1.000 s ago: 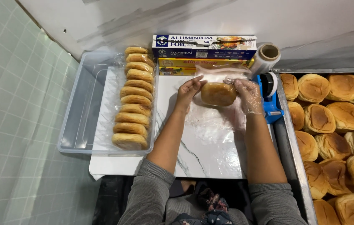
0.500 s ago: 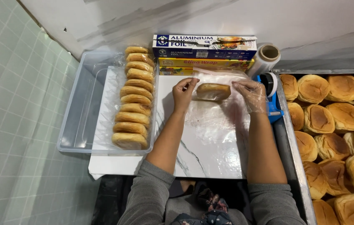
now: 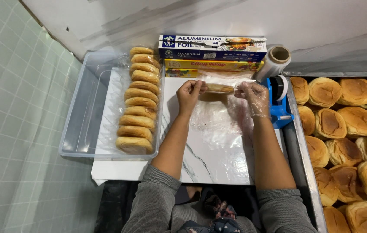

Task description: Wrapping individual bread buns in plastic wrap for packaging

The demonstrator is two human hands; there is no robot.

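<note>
A golden bun (image 3: pixel 219 88) stands on its edge at the far end of a white marble board (image 3: pixel 218 151), inside a sheet of clear cling film (image 3: pixel 218 118) that spreads toward me. My left hand (image 3: pixel 190 95) pinches the bun's left side. My right hand (image 3: pixel 254 96), in a clear plastic glove, holds the bun's right side and the film. Both hands are closed on the same bun.
A clear plastic tub (image 3: pixel 84 108) on the left holds a row of several wrapped buns (image 3: pixel 138 101). Boxes of foil (image 3: pixel 211 47) and cling wrap (image 3: pixel 213 65) lie behind. A film roll (image 3: pixel 274 60) and blue tape dispenser (image 3: pixel 278 101) stand right. A metal tray (image 3: pixel 302 151) of buns (image 3: pixel 343 129) fills the right.
The bun lay flat between my hands a second ago. It has been tipped up onto its edge and moved slightly away from me, with the film pulled around it.
</note>
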